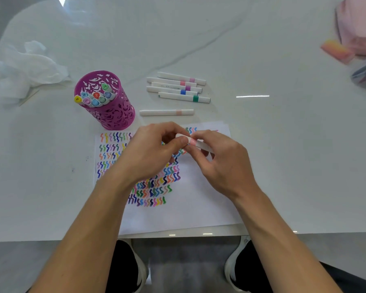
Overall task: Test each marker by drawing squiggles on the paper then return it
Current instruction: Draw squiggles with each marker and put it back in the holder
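On the white marble table [262, 144], above the squiggle-filled paper [188, 208], your left hand [148, 153] pinches the cap end of a pink-banded marker [193, 141] and your right hand [222, 163] grips its barrel. You look to be capping or uncapping, so keep both hands in line with the barrel. Beyond the paper are the purple holder [112, 115] and the loose markers [178, 87].

magenta cutout-pattern cup [112, 111] | white paper [188, 204], multicoloured squiggles [154, 187] | white marble table [262, 144]

I record a desk-type work area, home or office undetermined: glossy white marble-look table [262, 149], pierced magenta pen cup [114, 117], loose markers [178, 88], squiggle-covered paper [199, 199], crumpled tissue [30, 66].
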Tool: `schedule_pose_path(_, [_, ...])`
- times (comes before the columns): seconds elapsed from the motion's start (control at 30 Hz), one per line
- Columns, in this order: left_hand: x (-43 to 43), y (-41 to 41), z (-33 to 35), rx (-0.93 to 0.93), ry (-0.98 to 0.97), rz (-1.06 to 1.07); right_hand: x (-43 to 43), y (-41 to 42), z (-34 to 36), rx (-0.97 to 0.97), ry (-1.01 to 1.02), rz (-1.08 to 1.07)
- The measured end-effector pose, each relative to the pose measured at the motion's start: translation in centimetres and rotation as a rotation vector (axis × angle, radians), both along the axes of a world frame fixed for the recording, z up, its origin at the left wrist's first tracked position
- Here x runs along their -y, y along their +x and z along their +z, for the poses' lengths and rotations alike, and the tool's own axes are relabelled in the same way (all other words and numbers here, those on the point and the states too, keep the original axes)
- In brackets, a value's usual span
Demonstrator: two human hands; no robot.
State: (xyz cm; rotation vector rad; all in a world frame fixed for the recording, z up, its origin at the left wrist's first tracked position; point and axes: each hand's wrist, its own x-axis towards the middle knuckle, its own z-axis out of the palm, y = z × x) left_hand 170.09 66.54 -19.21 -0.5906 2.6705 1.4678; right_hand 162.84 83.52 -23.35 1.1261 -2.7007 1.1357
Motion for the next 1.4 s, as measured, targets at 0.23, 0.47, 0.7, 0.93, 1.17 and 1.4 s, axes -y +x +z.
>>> schedule_pose_path(0.23, [-0.5,-0.3,0.3,-0.014,-0.01,0.042,0.2,0.5,-0.2,-0.095,0.081,-0.023])
schedule_pose_path(0.47, [-0.8,-0.3,0.5,-0.003,0.033,0.075,-0.1,0.5,0.1,-0.084,0.12,-0.035])
schedule_pose_path(0.7, [-1.0,-0.3,0.3,0.022,0.057,0.085,-0.1,0.4,-0.2,-0.053,0.123,-0.033])
schedule_pose_path(0.93, [-1.0,-0.3,0.9,-0.009,0.052,0.108,-0.3,0.7,0.5,-0.025,0.102,-0.081])
schedule_pose_path(1.17, [-0.7,-0.6,0.3,-0.088,-0.023,0.214,-0.1,0.3,0.6,0.193,0.037,-0.084])
schedule_pose_path(1.4, [-0.2,-0.4,-0.1,-0.071,-0.203,0.197,-0.2,-0.1,1.2,0.454,-0.281,-0.049])
